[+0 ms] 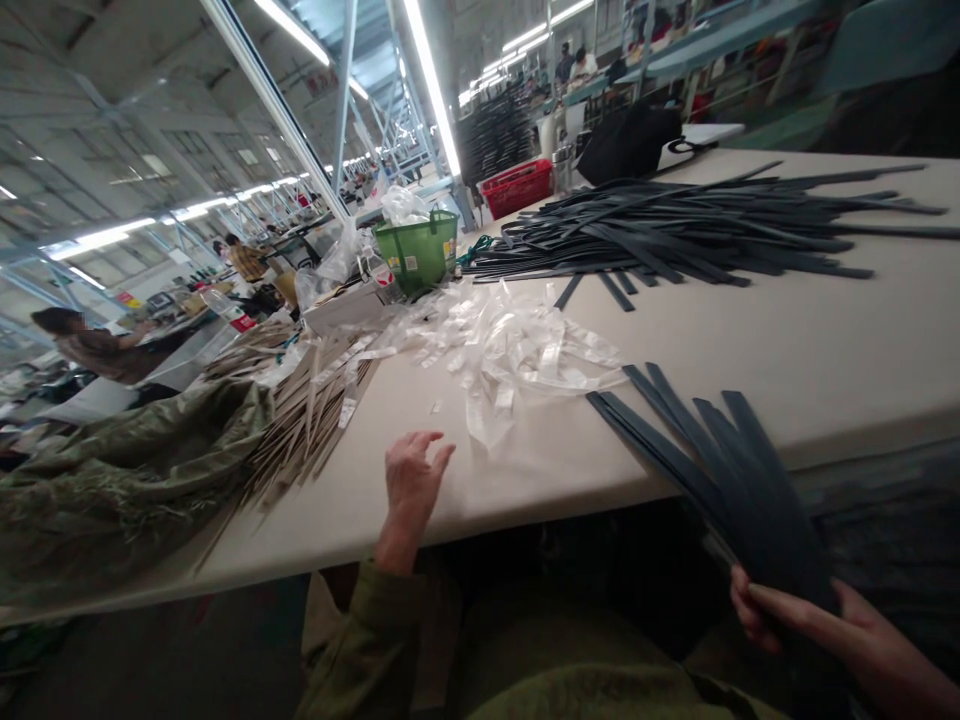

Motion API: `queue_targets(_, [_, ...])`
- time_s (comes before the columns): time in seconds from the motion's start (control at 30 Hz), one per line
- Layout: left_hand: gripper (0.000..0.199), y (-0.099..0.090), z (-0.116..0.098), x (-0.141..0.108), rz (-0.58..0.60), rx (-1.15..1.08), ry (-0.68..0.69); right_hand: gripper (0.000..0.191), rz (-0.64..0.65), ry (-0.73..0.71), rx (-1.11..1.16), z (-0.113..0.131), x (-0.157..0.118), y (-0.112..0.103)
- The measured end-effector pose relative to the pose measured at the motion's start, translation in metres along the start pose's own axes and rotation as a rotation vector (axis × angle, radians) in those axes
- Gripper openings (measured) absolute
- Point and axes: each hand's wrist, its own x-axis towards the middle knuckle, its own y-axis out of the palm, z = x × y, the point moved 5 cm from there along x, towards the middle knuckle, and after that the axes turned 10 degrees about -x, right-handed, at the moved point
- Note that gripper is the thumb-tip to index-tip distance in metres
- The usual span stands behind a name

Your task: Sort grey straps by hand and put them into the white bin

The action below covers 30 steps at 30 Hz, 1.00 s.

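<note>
Dark strips (739, 480), one bunch, clasped in your right hand (847, 630), far ends over the table (735, 335), your left hand (412, 485) loosely parted, holding nothing, green basket (412, 258), clear plastic (405, 205) at its mouth, red basket (517, 188) behind, contents unclear.

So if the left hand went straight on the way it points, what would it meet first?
The left hand would likely meet the white strips, perhaps brushing the small scrap before them; its height above the table is unclear.
</note>
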Motion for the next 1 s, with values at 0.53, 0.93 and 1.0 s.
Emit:
queue_targets(0.53, [0.017,0.070,-0.060,-0.035,0.049,-0.514,0.286,0.040,-0.020,-0.249,0.095,0.079,0.006,0.018])
queue_targets(0.93, [0.017,0.090,-0.086,-0.052,0.064,-0.673,0.394,0.041,0.140,-0.289,0.104,0.095,0.036,0.098])
queue_targets(1.0, [0.016,0.090,-0.090,-0.055,0.065,-0.667,0.404,0.037,0.147,-0.280,0.112,0.095,0.038,0.102])
